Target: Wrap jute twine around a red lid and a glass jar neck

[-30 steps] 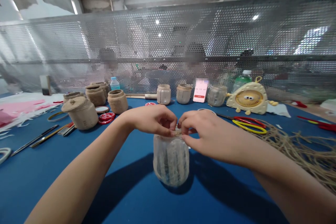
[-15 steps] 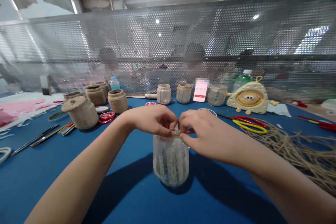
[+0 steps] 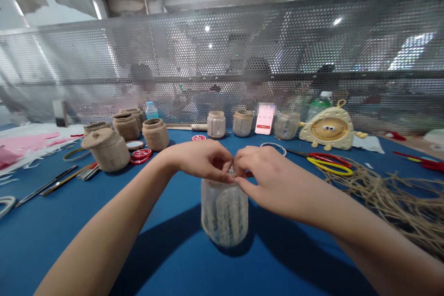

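Observation:
A clear jar [image 3: 225, 212] with pale strips on its side stands upright on the blue table [image 3: 163, 249], right in front of me. Both hands meet over its mouth. My left hand [image 3: 203, 159] has its fingers pinched together at the rim. My right hand [image 3: 265, 173] pinches from the other side, fingertips touching the left ones. A bit of brown twine showed between the fingertips a moment ago; now the fingers cover it. The jar's top is hidden by my hands.
Several twine-wrapped jars [image 3: 107, 148] and red lids [image 3: 140, 155] sit at the left. More jars [image 3: 217, 124], a phone [image 3: 265, 120] and a yellow fan [image 3: 328, 129] line the back. Scissors [image 3: 328, 162] and loose twine [image 3: 391, 194] lie right. Other people sit behind a perforated screen [image 3: 222, 55].
My fingertips have closed tighter over the jar's mouth, covering the twine bit seen earlier. The jar and my arms have barely shifted.

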